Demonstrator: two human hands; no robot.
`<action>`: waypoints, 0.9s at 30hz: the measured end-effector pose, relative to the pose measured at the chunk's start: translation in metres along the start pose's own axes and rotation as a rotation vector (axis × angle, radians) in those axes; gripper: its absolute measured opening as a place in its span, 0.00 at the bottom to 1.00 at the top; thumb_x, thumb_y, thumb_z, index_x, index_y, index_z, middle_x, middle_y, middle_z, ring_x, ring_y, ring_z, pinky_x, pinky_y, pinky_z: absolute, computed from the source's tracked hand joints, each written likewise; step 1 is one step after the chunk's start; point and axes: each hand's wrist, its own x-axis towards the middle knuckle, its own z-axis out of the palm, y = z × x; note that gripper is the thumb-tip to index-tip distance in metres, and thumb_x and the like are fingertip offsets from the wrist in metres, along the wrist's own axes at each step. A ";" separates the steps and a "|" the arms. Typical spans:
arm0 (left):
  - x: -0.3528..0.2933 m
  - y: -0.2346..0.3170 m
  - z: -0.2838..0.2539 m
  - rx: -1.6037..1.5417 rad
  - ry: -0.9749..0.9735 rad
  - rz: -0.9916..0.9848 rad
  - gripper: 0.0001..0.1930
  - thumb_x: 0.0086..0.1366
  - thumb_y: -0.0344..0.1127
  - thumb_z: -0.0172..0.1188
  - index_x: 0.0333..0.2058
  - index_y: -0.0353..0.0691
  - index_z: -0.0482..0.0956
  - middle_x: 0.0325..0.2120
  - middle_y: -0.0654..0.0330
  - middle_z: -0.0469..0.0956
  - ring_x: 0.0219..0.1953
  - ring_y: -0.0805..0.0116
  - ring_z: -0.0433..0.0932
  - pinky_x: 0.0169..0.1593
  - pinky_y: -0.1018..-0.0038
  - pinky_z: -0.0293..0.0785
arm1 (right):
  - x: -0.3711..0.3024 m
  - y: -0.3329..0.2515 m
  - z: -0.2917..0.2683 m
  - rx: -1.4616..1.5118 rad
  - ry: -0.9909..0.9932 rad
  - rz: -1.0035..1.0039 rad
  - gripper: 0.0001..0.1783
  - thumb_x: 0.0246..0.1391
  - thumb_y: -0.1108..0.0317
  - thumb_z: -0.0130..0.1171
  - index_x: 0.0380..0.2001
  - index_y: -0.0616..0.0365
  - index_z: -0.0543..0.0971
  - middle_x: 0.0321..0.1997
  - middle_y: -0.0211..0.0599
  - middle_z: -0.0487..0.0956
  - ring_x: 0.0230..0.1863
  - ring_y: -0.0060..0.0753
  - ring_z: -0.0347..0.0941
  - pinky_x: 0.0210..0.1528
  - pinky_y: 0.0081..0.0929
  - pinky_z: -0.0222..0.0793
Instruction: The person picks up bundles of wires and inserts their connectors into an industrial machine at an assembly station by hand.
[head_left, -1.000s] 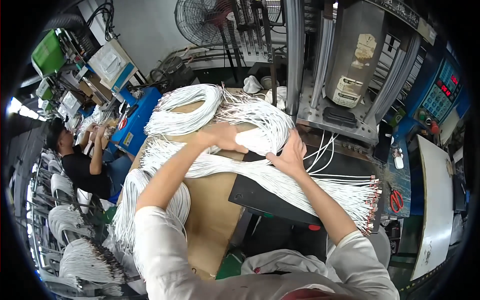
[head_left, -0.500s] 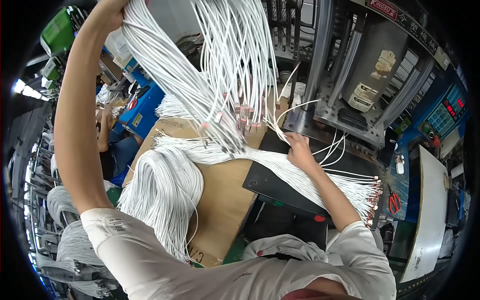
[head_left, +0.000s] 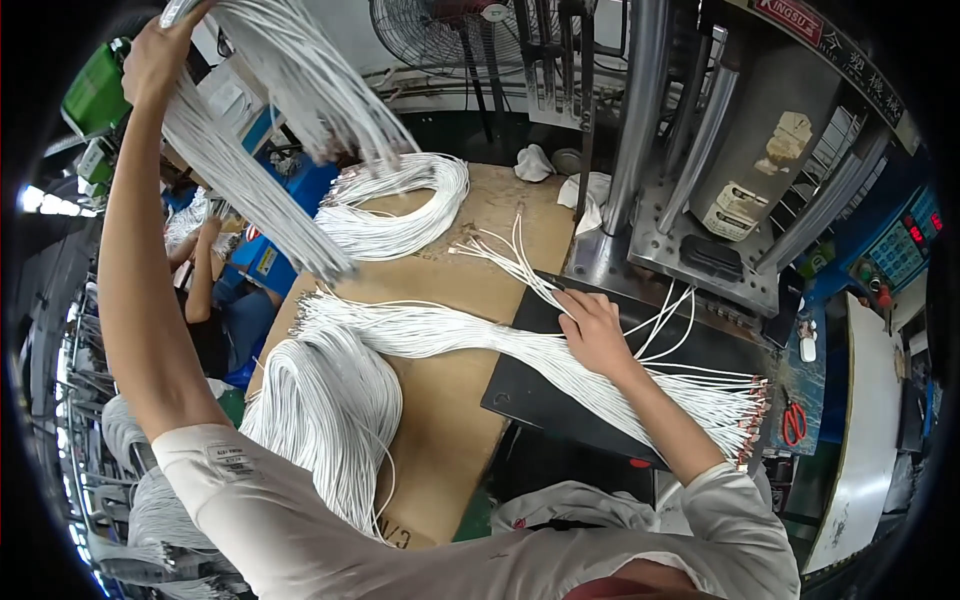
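At the upper left, my raised left hand (head_left: 157,62) is closed round a thick bundle of white cables (head_left: 235,185), which hangs down on both sides with its ends smeared by motion. My right hand (head_left: 597,328) is over the black work plate, its fingers closed on a few white cables (head_left: 510,262) whose ends point away to the far left. Under and beside that hand a long bundle of white cables (head_left: 440,330) lies across the cardboard and the plate. Its right ends fan out with small reddish-brown tips (head_left: 757,405).
A looped coil of white cables (head_left: 440,205) lies far on the cardboard (head_left: 430,400); a big folded bundle (head_left: 325,400) sits nearer left. At the right stands a press machine (head_left: 735,170) with metal columns. Red-handled scissors (head_left: 793,424) lie beside the plate. Another person sits at the left.
My left hand has swung the hanging bundle up and left, away from the middle, uncovering the far coil. My right hand stays near the same place on the cables.
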 end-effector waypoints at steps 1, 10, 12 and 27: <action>-0.008 0.003 0.016 0.009 0.026 0.018 0.40 0.53 0.76 0.60 0.41 0.39 0.83 0.36 0.54 0.84 0.42 0.56 0.83 0.45 0.64 0.77 | 0.000 0.000 -0.003 0.010 -0.018 0.016 0.24 0.62 0.61 0.57 0.60 0.54 0.75 0.60 0.43 0.75 0.60 0.46 0.66 0.61 0.40 0.59; -0.285 0.068 0.249 -0.234 -0.472 -0.054 0.47 0.44 0.62 0.78 0.52 0.29 0.74 0.40 0.41 0.83 0.44 0.46 0.83 0.48 0.59 0.77 | 0.012 0.012 0.008 -0.050 0.058 0.001 0.23 0.59 0.62 0.59 0.57 0.55 0.77 0.60 0.42 0.75 0.59 0.46 0.67 0.61 0.40 0.59; -0.339 0.059 0.283 -0.276 -0.503 0.087 0.49 0.45 0.62 0.77 0.55 0.28 0.71 0.42 0.39 0.82 0.46 0.45 0.82 0.50 0.57 0.77 | 0.014 0.009 0.011 -0.011 0.057 0.001 0.22 0.58 0.63 0.60 0.55 0.56 0.78 0.60 0.42 0.75 0.58 0.45 0.68 0.60 0.41 0.59; -0.318 0.132 0.330 0.001 -1.032 0.321 0.54 0.39 0.59 0.80 0.56 0.26 0.66 0.50 0.36 0.78 0.55 0.42 0.77 0.58 0.58 0.72 | 0.023 0.045 -0.002 -0.064 0.029 0.027 0.32 0.58 0.60 0.58 0.62 0.63 0.68 0.59 0.47 0.69 0.55 0.47 0.64 0.54 0.41 0.58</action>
